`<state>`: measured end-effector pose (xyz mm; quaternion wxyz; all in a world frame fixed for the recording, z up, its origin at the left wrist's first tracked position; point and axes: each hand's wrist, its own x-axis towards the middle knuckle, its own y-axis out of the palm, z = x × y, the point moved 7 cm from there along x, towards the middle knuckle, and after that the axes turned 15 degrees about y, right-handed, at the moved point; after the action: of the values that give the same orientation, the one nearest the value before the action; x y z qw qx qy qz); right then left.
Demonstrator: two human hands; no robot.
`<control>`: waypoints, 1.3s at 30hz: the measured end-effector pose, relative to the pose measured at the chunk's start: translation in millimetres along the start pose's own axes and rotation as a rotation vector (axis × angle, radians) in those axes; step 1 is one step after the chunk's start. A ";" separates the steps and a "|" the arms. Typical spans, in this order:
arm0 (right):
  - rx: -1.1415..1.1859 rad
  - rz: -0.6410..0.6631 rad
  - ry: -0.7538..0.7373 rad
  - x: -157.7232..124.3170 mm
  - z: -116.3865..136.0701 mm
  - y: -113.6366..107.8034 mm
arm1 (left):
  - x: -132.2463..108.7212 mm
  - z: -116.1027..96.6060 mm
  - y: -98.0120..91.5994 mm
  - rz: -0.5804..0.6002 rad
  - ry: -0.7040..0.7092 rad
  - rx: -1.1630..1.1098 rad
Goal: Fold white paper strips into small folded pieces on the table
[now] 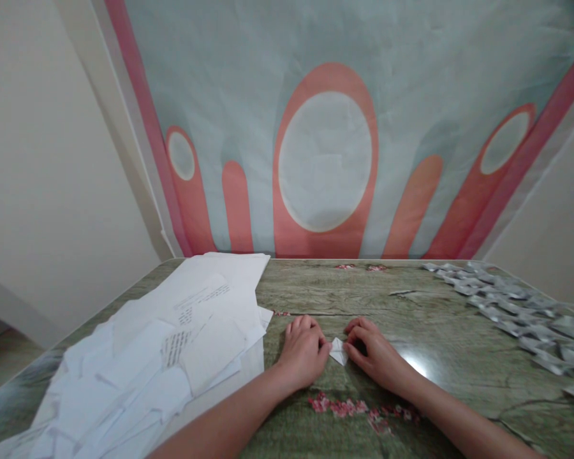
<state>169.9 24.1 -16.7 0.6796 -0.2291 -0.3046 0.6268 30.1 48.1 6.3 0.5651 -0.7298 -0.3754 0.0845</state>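
A small folded piece of white paper (338, 352) lies between my two hands near the middle of the table. My left hand (303, 352) has its thumb and fingers closed at the paper's left corner. On the opposite side, my right hand (370, 349) pinches the right edge between thumb and forefinger. Creases show on the paper, which has a pointed lower end. Both hands rest low on the tabletop, and the fingertips cover the paper's side corners.
A big spread of white sheets and scraps (205, 319), some printed, covers the table's left side. Rows of small folded paper pieces (511, 306) lie along the right. The wood-patterned table (316, 287) meets a backdrop (411, 83) with red arches.
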 end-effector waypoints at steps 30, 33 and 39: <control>-0.049 0.060 0.024 8.9 -6.6 -1.4 | -4.6 -26.6 -6.3 0.049 0.279 0.171; -0.062 0.047 0.019 8.4 -6.3 -1.7 | -6.6 -32.3 -5.5 0.117 0.329 0.254; -0.084 -0.001 0.013 2.2 0.1 -3.0 | -10.8 -38.3 3.3 0.267 0.370 0.470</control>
<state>172.0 26.0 -14.2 0.6717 -0.2613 -0.3262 0.6116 44.9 11.7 13.4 0.7608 -0.6250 -0.1375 0.1080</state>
